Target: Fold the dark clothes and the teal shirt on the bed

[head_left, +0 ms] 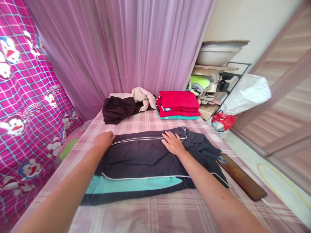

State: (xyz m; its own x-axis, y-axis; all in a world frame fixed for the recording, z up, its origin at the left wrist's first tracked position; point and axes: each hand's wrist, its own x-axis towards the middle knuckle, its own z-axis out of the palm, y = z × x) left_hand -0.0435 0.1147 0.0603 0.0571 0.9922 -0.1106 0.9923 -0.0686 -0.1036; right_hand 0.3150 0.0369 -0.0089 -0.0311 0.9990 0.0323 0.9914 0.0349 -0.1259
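Note:
A dark navy jacket [141,152] with white piping and a turquoise panel lies partly folded across the bed. At its far left edge, my left hand [104,140] has its fingers closed on the cloth. My right hand [173,143] rests flat on the jacket near the collar end, fingers spread. The far side is folded inward, with its piping running between my hands. Part of the jacket's right side is hidden under my right forearm.
Behind the jacket are a stack of folded red and turquoise clothes [179,104] and a loose dark and pale clothing heap [119,110]. A brown phone [241,178] lies by the right bed edge. A shelf rack with basins [218,55] stands beyond; purple curtains hang behind.

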